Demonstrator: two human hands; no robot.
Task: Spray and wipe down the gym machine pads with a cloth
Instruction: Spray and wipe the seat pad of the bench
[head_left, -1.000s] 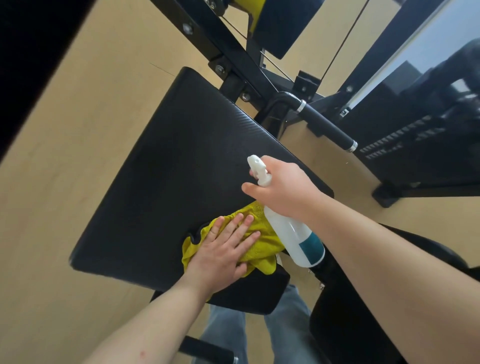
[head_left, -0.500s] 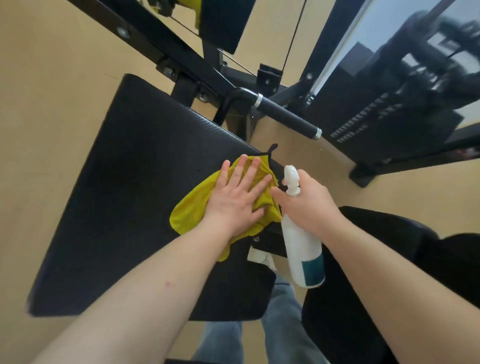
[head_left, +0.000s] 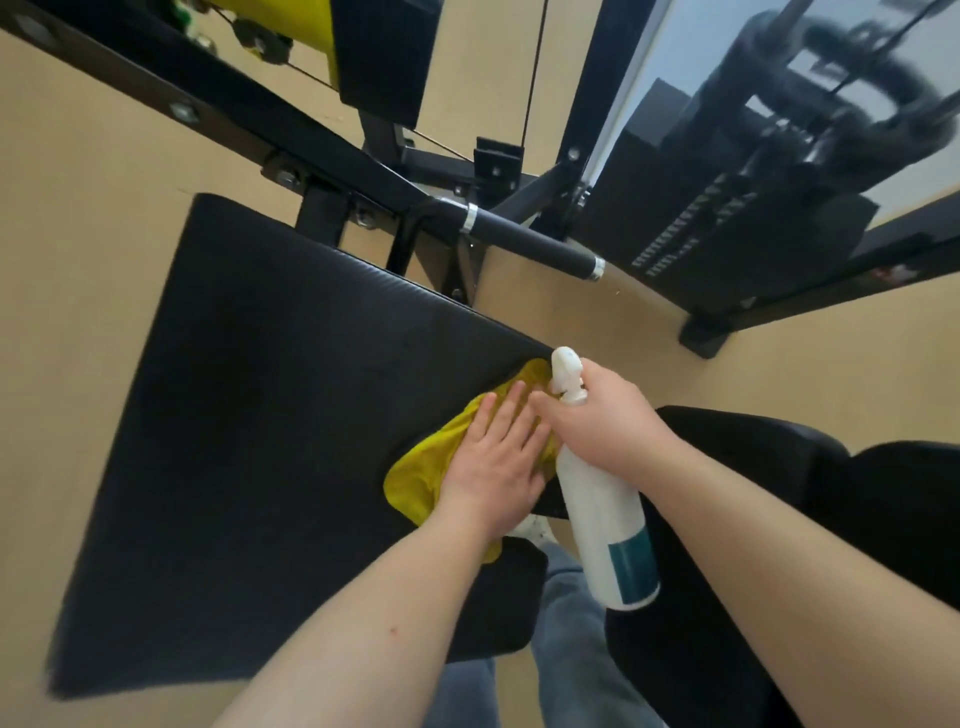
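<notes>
A large black machine pad (head_left: 249, 441) fills the left and middle of the head view. A yellow cloth (head_left: 423, 470) lies on the pad near its right edge. My left hand (head_left: 496, 467) presses flat on the cloth, fingers straight and spread. Just to its right, my right hand (head_left: 605, 415) grips the neck of a white spray bottle (head_left: 602, 525) with a teal label. The bottle's nozzle points up and away, and its body hangs down past the pad's edge.
A black foam-covered handle bar (head_left: 540, 247) and the black machine frame (head_left: 332, 140) stand beyond the pad. A weight stack (head_left: 691, 234) is at the right. A second black pad (head_left: 753, 467) sits under my right arm. Tan floor surrounds everything.
My left hand slid the cloth from the pad's near edge toward its far right edge. My right hand stayed close beside it with the bottle. The view shifted as my head moved.
</notes>
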